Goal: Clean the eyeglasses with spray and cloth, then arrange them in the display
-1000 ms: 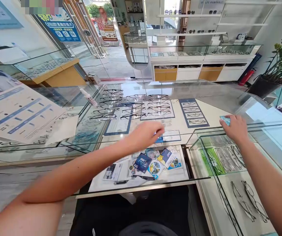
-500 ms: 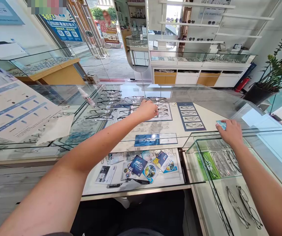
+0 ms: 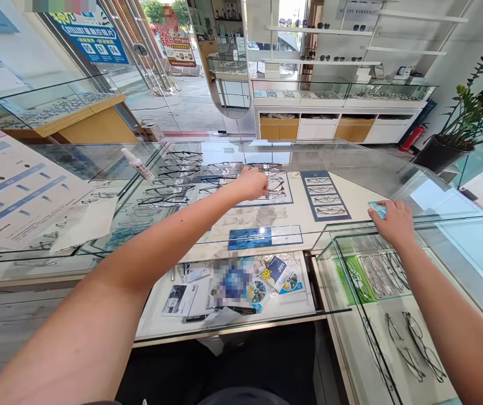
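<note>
My left hand point(image 3: 253, 184) reaches across the glass counter, fingers curled downward among rows of eyeglasses. A dark-framed pair of eyeglasses point(image 3: 277, 183) is right beside its fingertips; what they pinch, if anything, is hidden. Behind the hand lies another dark pair point(image 3: 269, 166). To the left, several black-framed eyeglasses point(image 3: 166, 200) are lined up in a column. My right hand point(image 3: 396, 224) rests at the right side of the counter, closed on a small blue patterned cloth point(image 3: 377, 209), which sticks out between thumb and fingers.
A white bottle point(image 3: 137, 164) lies at the left of the counter, near a printed board point(image 3: 22, 191). A blue card with eyeglasses point(image 3: 325, 216) shows right of centre. Below, an open drawer point(image 3: 152, 322) holds packets and cards. More eyeglasses point(image 3: 422, 344) lie in the right-hand case.
The view has shifted slightly, so the counter and shelves sit a little higher and further left. Both hands keep nearly the same place and pose.
</note>
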Tool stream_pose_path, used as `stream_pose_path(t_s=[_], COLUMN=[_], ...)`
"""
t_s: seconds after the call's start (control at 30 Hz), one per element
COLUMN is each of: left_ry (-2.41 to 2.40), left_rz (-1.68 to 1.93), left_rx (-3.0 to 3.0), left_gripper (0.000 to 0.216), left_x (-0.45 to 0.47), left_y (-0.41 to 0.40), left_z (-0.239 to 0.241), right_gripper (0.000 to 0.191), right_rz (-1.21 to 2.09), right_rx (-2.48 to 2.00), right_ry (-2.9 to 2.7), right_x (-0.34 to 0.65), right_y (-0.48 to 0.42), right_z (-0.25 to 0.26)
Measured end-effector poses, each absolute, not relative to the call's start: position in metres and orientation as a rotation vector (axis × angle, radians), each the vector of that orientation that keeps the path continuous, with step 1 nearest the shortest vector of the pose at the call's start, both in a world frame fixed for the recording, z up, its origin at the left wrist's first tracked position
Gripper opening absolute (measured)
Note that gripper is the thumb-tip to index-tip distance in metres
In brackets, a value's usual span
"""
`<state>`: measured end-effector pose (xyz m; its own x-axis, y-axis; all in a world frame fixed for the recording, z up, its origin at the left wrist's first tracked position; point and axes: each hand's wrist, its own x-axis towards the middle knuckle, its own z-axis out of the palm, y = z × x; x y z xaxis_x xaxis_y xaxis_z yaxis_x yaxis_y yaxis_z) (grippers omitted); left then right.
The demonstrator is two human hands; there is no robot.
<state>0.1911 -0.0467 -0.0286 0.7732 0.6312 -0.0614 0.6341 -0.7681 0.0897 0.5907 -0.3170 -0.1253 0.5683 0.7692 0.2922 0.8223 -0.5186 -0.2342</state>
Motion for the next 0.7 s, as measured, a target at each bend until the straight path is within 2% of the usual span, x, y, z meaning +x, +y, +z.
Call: stream_pose_path(t_s=[0.23, 0.37, 0.47, 0.57, 0.7], left_ry=[1.008, 0.744, 0.537, 0.414, 0.411], left_rz=[-0.010, 0.076, -0.071, -0.198, -0.265], left_rx=[2.829, 2.637, 2.354, 2.136, 2.108], left_gripper=[0.017, 0.018, 0.024, 0.022, 0.022], left_x=[0.182, 0.161, 0.143, 0.130, 0.128], left_y=[-0.080, -0.139, -0.194, -0.240, -0.264], left_z=[-0.002, 0.026, 0.033, 0.010, -0.058], right_gripper=[0.067, 0.063, 0.060, 0.058, 0.057], right_rz=[-0.211, -0.210, -0.218, -0.225, -0.210], right_rx=[-2.452, -2.439, -2.429, -2.426, -2.442], right_ry=[-1.293, -1.292, -1.292, -1.289, -1.284], right_x=[0.590, 0.591, 0.592, 0.592, 0.592], right_y=[-0.317, -0.318, -0.318, -0.318, -0.319], right_z=[-0.124, -0.124, -0.123, -0.122, -0.119])
